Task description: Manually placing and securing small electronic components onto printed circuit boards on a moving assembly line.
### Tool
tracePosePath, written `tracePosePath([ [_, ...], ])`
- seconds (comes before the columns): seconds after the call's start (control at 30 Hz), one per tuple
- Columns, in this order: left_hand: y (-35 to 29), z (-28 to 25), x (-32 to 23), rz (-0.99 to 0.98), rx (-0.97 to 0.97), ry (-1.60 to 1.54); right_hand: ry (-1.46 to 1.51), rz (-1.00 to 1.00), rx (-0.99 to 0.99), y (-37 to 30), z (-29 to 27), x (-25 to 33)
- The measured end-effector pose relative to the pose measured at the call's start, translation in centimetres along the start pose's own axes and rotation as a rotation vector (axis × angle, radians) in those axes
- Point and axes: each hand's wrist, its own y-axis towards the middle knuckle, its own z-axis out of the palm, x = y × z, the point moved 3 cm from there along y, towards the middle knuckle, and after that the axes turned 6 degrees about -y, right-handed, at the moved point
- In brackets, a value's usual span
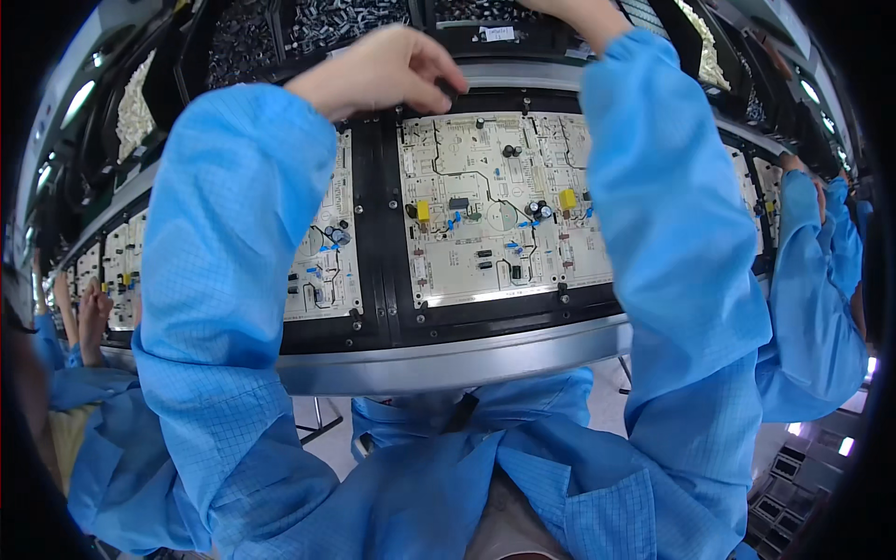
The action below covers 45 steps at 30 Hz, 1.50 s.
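Observation:
Over the far edge of a white circuit board, my left hand is closed, with a small dark part at its thumb and fingertips. That part looks like a black electronic component, but its exact kind is hard to make out. My right hand reaches away to the top edge of the picture, by the bins of small parts; its fingers are cut off from view. On the board sit yellow block components, round capacitors and small blue parts. My right sleeve covers the board's right side.
A black carrier frame holds the board on a line with a metal front rail. Bins of dark components and white parts stand behind. Co-workers' hands are at the left, and a co-worker's sleeve is at the right.

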Motion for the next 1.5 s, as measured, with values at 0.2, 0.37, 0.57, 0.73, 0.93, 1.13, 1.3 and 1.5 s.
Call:
tracePosePath([
  [0.2, -1.7, 2.5, 1.5, -0.139, -0.009, 0.030, 0.280, 0.015, -0.021, 0.6, 4.2, -1.9],
  [0.37, -2.3, 2.8, 2.2, -0.115, -0.079, 0.028, -0.027, 0.145, -0.009, 0.7, 6.0, -2.1],
  [0.57, -3.8, 2.7, 1.0, -0.136, -0.095, 0.276, -0.028, 0.193, 0.015, 0.5, 6.1, -2.4],
  [0.73, -4.2, 2.9, 0.3, -0.161, -0.045, 0.256, -0.065, 0.245, -0.071, -0.4, 4.6, 0.0],
  [0.93, -4.2, 3.5, 0.4, 0.064, -0.052, 0.414, -0.024, 0.114, -0.130, -0.5, 4.9, 0.6],
  [1.13, -4.1, 3.4, 1.0, -0.105, -0.077, 0.240, -0.071, 0.125, -0.097, -0.6, 4.6, 1.3],
  [1.3, -4.6, 3.4, 0.7, -0.109, -0.082, 0.260, -0.022, 0.195, -0.141, -0.4, 4.9, 2.7],
  [1.5, -4.6, 3.9, 0.4, -0.023, -0.088, 0.329, -0.006, 0.142, -0.143, -0.1, 5.2, 1.2],
])
